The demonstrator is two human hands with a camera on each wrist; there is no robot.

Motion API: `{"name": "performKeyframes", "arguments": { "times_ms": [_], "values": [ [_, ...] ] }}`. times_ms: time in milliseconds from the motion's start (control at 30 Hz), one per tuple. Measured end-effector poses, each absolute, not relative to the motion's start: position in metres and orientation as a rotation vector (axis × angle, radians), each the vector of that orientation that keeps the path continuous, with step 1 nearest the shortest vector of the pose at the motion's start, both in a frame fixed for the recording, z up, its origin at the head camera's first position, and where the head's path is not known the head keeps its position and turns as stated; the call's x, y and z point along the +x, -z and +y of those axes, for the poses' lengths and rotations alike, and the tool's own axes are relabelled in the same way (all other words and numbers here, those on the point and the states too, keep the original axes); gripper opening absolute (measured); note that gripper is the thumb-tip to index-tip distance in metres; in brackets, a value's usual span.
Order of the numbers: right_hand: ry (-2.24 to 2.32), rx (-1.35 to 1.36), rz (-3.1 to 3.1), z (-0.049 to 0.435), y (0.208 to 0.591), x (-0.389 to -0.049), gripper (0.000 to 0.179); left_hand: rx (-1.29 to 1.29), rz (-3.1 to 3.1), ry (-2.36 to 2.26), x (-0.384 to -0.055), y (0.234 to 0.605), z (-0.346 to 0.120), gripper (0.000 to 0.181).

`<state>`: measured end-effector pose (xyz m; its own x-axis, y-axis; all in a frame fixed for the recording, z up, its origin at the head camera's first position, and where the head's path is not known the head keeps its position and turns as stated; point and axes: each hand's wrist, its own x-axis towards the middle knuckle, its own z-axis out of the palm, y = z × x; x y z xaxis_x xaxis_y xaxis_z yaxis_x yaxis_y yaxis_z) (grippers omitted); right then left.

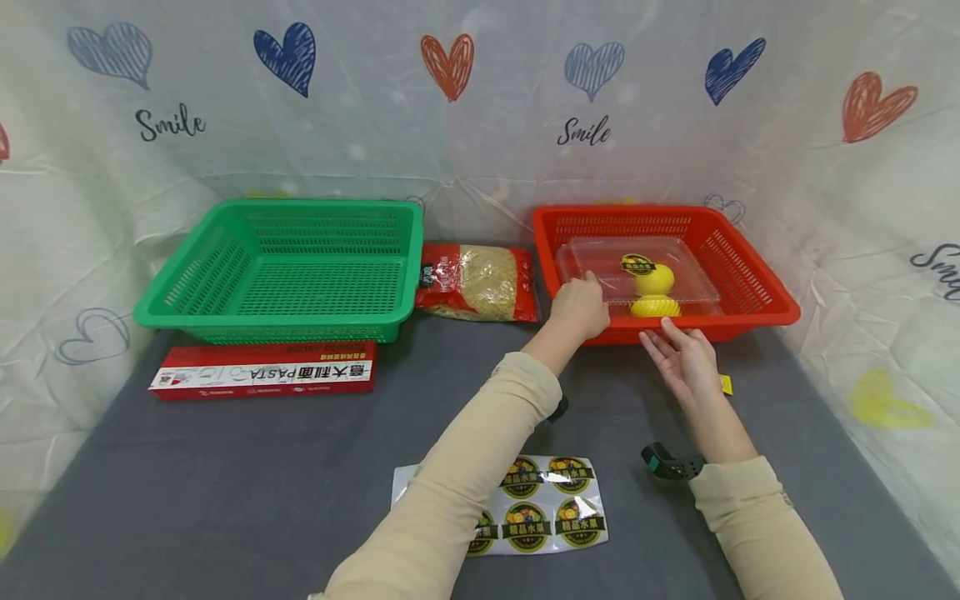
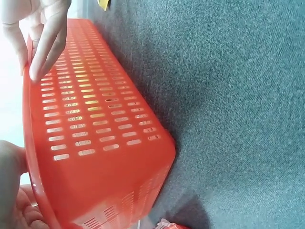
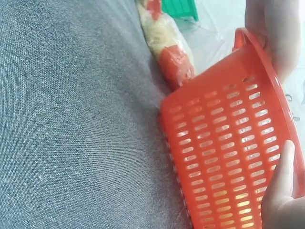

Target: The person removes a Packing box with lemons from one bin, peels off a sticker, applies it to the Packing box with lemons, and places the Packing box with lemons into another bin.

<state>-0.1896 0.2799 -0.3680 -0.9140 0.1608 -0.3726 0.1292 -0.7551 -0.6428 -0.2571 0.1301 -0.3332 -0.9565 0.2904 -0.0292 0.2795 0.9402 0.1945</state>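
The red plastic basket (image 1: 738,258) stands at the back right of the table. Inside it lies a clear lidded plastic box (image 1: 682,250) with a round black-and-gold sticker (image 1: 638,264) and yellow round fruit-like things (image 1: 655,280). My left hand (image 1: 577,312) holds the rim at the basket's near left corner; in the left wrist view its fingers (image 2: 31,210) curl at the rim. At the front rim, my right hand (image 1: 684,358) pinches the edge, thumb on top and fingers against the outer wall. The right wrist view shows one finger (image 3: 284,167) along that slotted wall.
A green basket (image 1: 281,321) stands at the back left, behind a red pasta box (image 1: 262,371). Between the baskets lies a bag of dry food (image 1: 483,283). A sheet of round stickers (image 1: 551,496) lies near the front, partly under my left sleeve.
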Motion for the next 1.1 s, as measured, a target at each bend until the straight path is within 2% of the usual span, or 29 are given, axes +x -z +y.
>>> {"name": "performKeyframes", "arguments": {
  "times_ms": [400,700,933,1100],
  "values": [
    [-2.860,-0.653,-1.086,0.278,0.367,-0.191,0.066,0.483,3.058,-0.413,-0.261,0.335,0.126,0.056],
    [-2.844,-0.701,-1.170,0.280,0.363,-0.190,0.068,0.660,2.906,-0.933,-0.264,0.342,0.106,0.056],
    [-2.773,-0.531,-1.483,0.280,0.367,-0.184,0.039,0.749,2.803,-1.049,-0.257,0.338,0.096,0.054],
    [-2.621,-0.346,-1.851,0.276,0.370,-0.178,0.029,0.858,2.777,-1.049,-0.252,0.335,0.086,0.053]
  ]
}}
